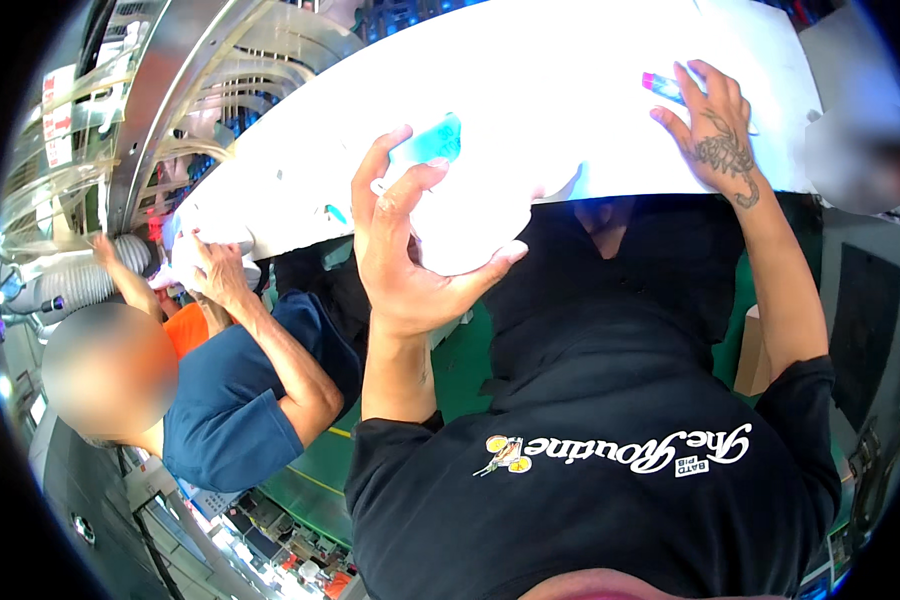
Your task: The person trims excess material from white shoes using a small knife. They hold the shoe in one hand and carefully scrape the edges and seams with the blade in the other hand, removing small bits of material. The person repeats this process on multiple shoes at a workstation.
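Pressing a big white panel (570,110) overhead, left hand (410,250) cupping a white cloth (465,235) under spread fingers, right hand (715,125) pinching a small blue-tipped tool (663,87) flat against it, apparently steadying it alongside a co-worker's hand (215,270).

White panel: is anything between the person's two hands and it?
Partly. The left hand cups a white wad that sits between its palm and the white panel. The right hand lies on the panel, with only a small blue and pink item at its fingertips.
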Motion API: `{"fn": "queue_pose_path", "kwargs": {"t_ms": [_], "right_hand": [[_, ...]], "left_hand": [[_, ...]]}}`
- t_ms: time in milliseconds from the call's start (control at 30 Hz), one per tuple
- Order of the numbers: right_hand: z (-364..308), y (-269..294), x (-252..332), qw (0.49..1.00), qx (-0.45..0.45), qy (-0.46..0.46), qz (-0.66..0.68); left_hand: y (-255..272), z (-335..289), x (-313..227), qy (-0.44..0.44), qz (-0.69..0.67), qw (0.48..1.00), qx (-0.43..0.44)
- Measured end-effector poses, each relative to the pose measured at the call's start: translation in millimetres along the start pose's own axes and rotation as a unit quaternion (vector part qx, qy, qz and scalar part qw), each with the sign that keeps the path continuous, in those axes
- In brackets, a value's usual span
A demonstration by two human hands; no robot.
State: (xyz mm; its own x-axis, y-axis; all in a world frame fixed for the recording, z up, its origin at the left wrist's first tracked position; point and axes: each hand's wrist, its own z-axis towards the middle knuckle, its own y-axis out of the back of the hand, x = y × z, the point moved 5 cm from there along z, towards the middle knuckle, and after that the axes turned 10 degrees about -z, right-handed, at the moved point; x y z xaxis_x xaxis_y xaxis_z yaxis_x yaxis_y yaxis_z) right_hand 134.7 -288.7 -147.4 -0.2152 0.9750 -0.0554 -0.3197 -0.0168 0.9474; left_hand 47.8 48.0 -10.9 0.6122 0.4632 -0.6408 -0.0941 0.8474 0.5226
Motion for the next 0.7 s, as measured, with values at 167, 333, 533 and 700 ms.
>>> {"fn": "queue_pose_path", "kwargs": {"t_ms": [167,333,533,700], "right_hand": [[17,10,-5,0.995,0.020,0.004,0.100],[41,102,34,0.699,0.038,-0.115,0.705],[45,116,100,0.315,0.035,-0.023,0.948],[40,105,96,0.276,-0.004,-0.088,0.957]], "left_hand": [[-41,15,-12,-0.013,-0.032,0.999,0.039],[-49,22,-31,0.054,0.033,0.989,0.137],[-54,29,-44,0.066,0.051,0.982,0.171],[-55,27,-47,0.071,0.061,0.980,0.174]]}}
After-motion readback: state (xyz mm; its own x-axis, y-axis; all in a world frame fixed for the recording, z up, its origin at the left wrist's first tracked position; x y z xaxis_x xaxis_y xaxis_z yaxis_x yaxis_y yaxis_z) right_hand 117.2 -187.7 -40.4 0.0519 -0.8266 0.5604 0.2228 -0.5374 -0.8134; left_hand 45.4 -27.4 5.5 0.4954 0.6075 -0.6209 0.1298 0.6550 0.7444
